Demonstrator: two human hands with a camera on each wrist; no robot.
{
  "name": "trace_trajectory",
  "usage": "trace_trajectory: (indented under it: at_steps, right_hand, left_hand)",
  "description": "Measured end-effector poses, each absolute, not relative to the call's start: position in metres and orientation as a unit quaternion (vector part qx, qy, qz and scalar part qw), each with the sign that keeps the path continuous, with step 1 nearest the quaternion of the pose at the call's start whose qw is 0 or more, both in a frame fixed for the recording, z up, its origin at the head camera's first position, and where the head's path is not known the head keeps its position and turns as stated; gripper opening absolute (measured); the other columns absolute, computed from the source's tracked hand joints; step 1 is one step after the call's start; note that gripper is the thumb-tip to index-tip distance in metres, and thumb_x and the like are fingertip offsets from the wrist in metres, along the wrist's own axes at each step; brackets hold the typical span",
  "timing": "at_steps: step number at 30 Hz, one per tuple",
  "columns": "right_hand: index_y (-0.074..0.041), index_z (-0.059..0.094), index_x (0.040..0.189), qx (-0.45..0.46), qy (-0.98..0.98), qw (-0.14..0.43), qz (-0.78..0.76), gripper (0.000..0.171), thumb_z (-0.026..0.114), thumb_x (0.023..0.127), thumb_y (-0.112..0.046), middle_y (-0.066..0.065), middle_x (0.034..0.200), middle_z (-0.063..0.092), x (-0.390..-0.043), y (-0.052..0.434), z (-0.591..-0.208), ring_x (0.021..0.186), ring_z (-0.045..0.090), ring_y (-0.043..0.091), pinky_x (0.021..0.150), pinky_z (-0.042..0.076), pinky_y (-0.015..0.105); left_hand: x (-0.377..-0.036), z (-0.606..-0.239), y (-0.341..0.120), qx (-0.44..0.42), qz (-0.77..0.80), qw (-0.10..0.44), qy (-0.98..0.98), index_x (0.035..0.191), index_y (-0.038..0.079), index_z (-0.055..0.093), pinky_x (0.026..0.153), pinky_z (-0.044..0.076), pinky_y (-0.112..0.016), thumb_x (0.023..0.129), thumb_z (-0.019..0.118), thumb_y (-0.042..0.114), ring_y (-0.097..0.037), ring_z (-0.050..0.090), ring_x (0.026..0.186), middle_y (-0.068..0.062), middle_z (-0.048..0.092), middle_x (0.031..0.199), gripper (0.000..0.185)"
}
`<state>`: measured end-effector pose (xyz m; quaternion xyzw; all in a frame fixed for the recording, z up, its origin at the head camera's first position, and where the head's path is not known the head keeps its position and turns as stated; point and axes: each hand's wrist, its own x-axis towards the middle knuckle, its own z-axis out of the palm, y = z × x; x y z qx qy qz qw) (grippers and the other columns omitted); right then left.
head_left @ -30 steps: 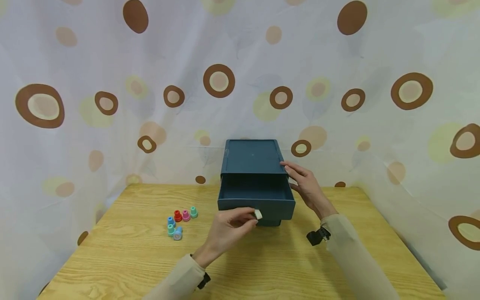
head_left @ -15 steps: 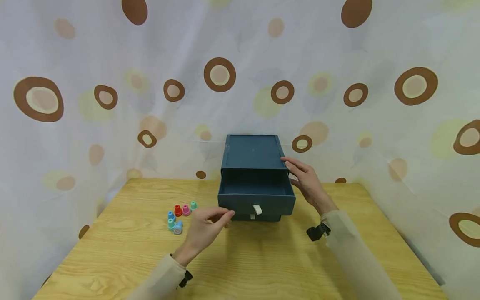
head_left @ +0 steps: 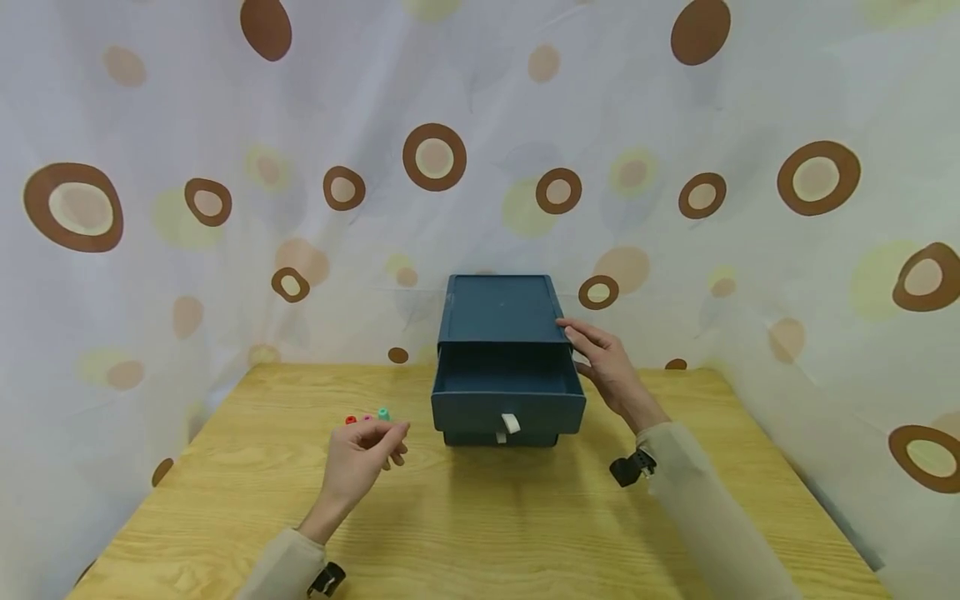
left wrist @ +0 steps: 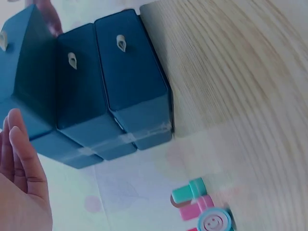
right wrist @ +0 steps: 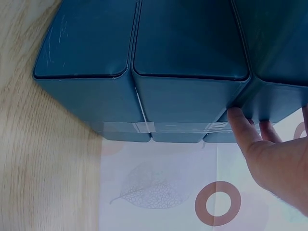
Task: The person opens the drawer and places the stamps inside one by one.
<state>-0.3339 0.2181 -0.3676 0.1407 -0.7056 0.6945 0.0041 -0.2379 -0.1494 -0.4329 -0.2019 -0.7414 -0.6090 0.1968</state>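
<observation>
A dark blue drawer cabinet [head_left: 501,307] stands at the back of the table. Its top drawer [head_left: 467,414] is pulled out and shows a bare inside; a white pull tab [head_left: 511,422] hangs from the front. My right hand [head_left: 613,375] rests its fingers on the cabinet's right side and top edge. Away from the drawer, my left hand [head_left: 358,465] hovers with loosely bent fingers, holding nothing. It is nearest to the small toy stamps: a teal stamp [head_left: 384,413], a red stamp [head_left: 350,420] and a light-blue stamp with a smiley face [left wrist: 214,220]. Other stamps are hidden behind this hand.
Two more drawers, among them the middle drawer [left wrist: 79,77] and the bottom drawer [left wrist: 134,62], are pushed in below the top one. Clear tape [right wrist: 173,127] runs along the cabinet's side. A patterned cloth [head_left: 480,208] hangs behind the wooden table [head_left: 540,533].
My left hand has let go of the top drawer's white tab and moved left toward the stamps, now covering some of them. The right hand stays on the cabinet; the drawer stays out.
</observation>
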Motion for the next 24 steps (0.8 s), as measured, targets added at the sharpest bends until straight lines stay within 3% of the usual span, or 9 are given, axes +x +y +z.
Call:
trace_trajectory:
  at_steps: [5,13,20,24]
  right_hand:
    - [-0.007,0.045,0.146,0.143,-0.708,0.004,0.691,0.056,0.052,0.101,-0.04,0.011,0.16,0.029,-0.332,0.218,-0.368,0.15,0.021,0.032,0.116,0.023,0.06]
    - [-0.008,0.046,0.146,0.145,-0.707,0.006,0.692,0.055,0.052,0.101,-0.04,0.011,0.16,0.03,-0.333,0.218,-0.368,0.15,0.021,0.031,0.116,0.022,0.06]
    - [-0.007,0.044,0.146,0.152,-0.708,0.004,0.69,0.055,0.051,0.102,-0.039,0.012,0.161,0.027,-0.333,0.217,-0.369,0.15,0.019,0.033,0.117,0.02,0.061]
    - [-0.007,0.045,0.146,0.149,-0.708,0.006,0.69,0.056,0.051,0.102,-0.04,0.011,0.16,0.028,-0.331,0.217,-0.368,0.15,0.02,0.032,0.117,0.021,0.06]
  left_hand:
    - [-0.237,-0.432,-0.159,-0.154,-0.627,0.182,-0.742,0.082,0.005,0.074,0.05,0.053,-0.031,0.094,0.068,0.017,-0.017,0.067,0.061,-0.011,0.069,0.07,0.018]
    - [-0.241,-0.432,-0.178,-0.064,-0.648,0.129,-0.748,0.096,-0.002,0.073,0.058,0.055,-0.031,0.094,0.067,0.026,-0.016,0.066,0.069,-0.006,0.072,0.082,0.028]
    - [-0.242,-0.433,-0.194,-0.035,-0.629,0.107,-0.769,0.11,0.001,0.073,0.068,0.056,-0.032,0.095,0.065,0.029,-0.007,0.067,0.083,0.004,0.075,0.092,0.033]
    - [-0.245,-0.435,-0.203,-0.018,-0.61,0.082,-0.788,0.114,0.003,0.071,0.073,0.056,-0.032,0.094,0.066,0.035,-0.009,0.064,0.085,0.002,0.074,0.1,0.038]
